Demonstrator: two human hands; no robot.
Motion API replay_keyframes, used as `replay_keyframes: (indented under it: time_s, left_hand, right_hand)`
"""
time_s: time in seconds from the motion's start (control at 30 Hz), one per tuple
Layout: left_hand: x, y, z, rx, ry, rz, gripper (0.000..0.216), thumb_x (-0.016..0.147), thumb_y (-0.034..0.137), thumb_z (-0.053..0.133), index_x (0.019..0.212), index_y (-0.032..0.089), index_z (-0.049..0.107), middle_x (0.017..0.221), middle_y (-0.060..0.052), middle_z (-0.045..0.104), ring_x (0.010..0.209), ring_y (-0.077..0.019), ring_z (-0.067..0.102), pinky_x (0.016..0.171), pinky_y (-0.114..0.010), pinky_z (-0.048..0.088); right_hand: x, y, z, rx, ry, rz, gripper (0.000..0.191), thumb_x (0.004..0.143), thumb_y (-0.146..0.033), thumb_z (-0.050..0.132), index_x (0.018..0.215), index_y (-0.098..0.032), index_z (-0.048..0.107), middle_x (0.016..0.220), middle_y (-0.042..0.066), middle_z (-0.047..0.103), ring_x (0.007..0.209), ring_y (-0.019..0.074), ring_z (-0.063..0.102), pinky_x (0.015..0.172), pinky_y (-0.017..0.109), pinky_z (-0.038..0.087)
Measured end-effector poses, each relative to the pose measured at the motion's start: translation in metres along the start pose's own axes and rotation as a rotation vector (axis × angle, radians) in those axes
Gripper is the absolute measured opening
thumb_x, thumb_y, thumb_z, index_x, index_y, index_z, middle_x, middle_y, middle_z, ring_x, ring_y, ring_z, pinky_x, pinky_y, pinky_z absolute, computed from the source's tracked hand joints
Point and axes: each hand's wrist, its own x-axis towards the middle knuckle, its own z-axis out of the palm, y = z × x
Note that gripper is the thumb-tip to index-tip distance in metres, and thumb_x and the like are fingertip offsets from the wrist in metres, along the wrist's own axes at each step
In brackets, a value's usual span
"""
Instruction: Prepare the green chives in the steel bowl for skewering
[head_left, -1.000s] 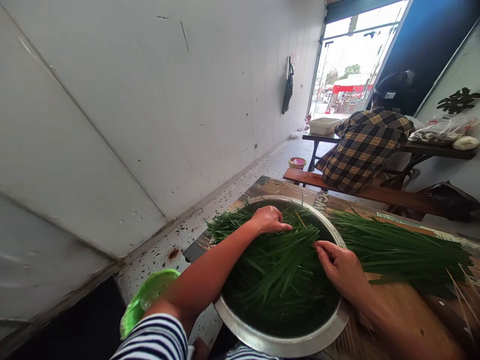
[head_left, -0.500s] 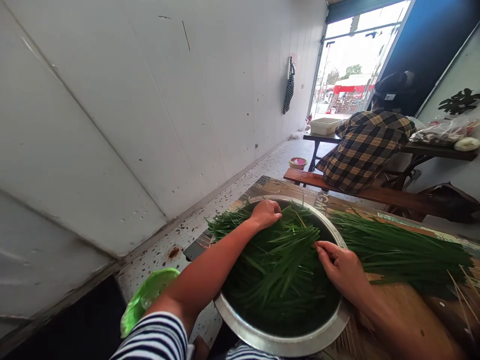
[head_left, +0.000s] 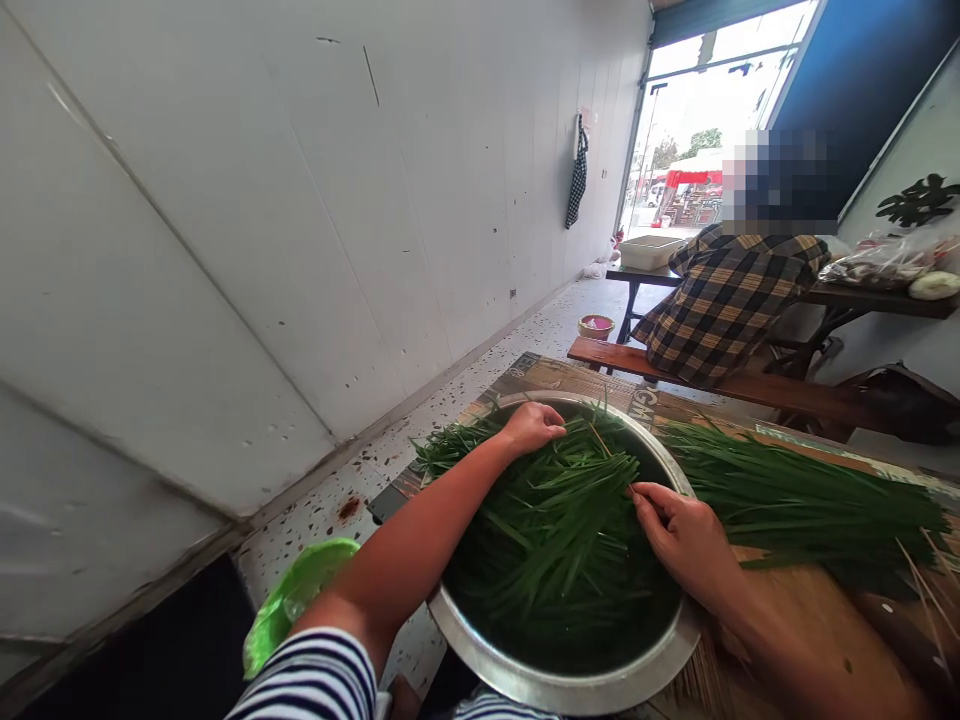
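A wide metal basin (head_left: 551, 690) in front of me holds a mass of long green chives (head_left: 551, 560). At its right side, my right hand (head_left: 686, 535) pinches a thin bamboo skewer (head_left: 599, 440), whose tip shows beyond a gathered bunch of leaves threaded on it. Over the far part of the basin, my left hand (head_left: 532, 428) is closed, thumb and fingers pinching chive leaves close to the skewer's tip. A large pile of chives (head_left: 810, 500) lies on the wooden table to the right of the basin.
Loose skewers (head_left: 701, 675) lie under my right forearm, with more at the right edge. A green-lined bin (head_left: 262, 620) stands on the floor at left. Beyond the table, a person in a plaid shirt (head_left: 731, 300) sits on a bench (head_left: 600, 352) near a white tub (head_left: 649, 253).
My left hand has shifted very slightly, its fingers tipping toward the skewer. My right hand and the bunch stay in the same place.
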Motion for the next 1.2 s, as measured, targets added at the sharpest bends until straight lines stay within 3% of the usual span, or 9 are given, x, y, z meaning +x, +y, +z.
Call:
replay_keyframes:
  time_s: [0.3, 0.5, 0.73, 0.9, 1.2]
  left_hand:
    - [0.005, -0.001, 0.004, 0.045, 0.07, -0.114, 0.026, 0.072, 0.028, 0.057, 0.084, 0.012, 0.073, 0.074, -0.006, 0.07, 0.068, -0.0145, 0.059, 0.063, -0.023, 0.044]
    - [0.002, 0.008, 0.005, -0.07, 0.179, -0.118, 0.027, 0.071, 0.03, 0.056, 0.079, 0.011, 0.073, 0.066, -0.004, 0.066, 0.061, -0.0119, 0.055, 0.058, -0.021, 0.041]
    - [-0.006, 0.021, 0.009, -0.328, 0.065, -0.044, 0.029, 0.069, 0.031, 0.058, 0.083, 0.01, 0.071, 0.068, -0.003, 0.065, 0.056, -0.0072, 0.049, 0.053, -0.018, 0.038]
    - [-0.008, 0.023, 0.009, -0.429, 0.003, -0.037, 0.029, 0.067, 0.025, 0.058, 0.09, 0.01, 0.07, 0.075, -0.004, 0.068, 0.06, -0.0077, 0.054, 0.057, -0.018, 0.042]
    - [-0.013, 0.026, 0.005, -0.426, 0.015, -0.002, 0.03, 0.065, 0.024, 0.059, 0.087, 0.009, 0.071, 0.07, -0.003, 0.067, 0.06, -0.0088, 0.054, 0.057, -0.018, 0.041]
  right_hand:
    - [-0.001, 0.001, 0.0, -0.006, 0.003, 0.004, 0.038, 0.083, -0.039, 0.038, 0.09, -0.018, 0.069, 0.065, 0.002, 0.069, 0.047, 0.0132, 0.055, 0.049, 0.024, 0.039]
    - [0.0, 0.0, 0.0, -0.004, -0.001, 0.003, 0.039, 0.083, -0.038, 0.037, 0.09, -0.017, 0.069, 0.068, 0.003, 0.07, 0.046, 0.0131, 0.055, 0.049, 0.025, 0.039]
    - [-0.001, 0.001, 0.0, 0.003, -0.003, 0.017, 0.039, 0.083, -0.039, 0.038, 0.091, -0.017, 0.069, 0.071, 0.004, 0.071, 0.05, 0.0142, 0.058, 0.049, 0.025, 0.039]
    - [0.0, 0.001, 0.001, 0.011, -0.004, 0.015, 0.038, 0.083, -0.039, 0.038, 0.091, -0.018, 0.069, 0.071, 0.004, 0.071, 0.053, 0.0148, 0.059, 0.051, 0.025, 0.041]
    - [-0.001, 0.002, 0.001, 0.019, -0.007, 0.022, 0.038, 0.083, -0.039, 0.038, 0.093, -0.019, 0.069, 0.076, 0.004, 0.073, 0.058, 0.0154, 0.063, 0.054, 0.025, 0.043]
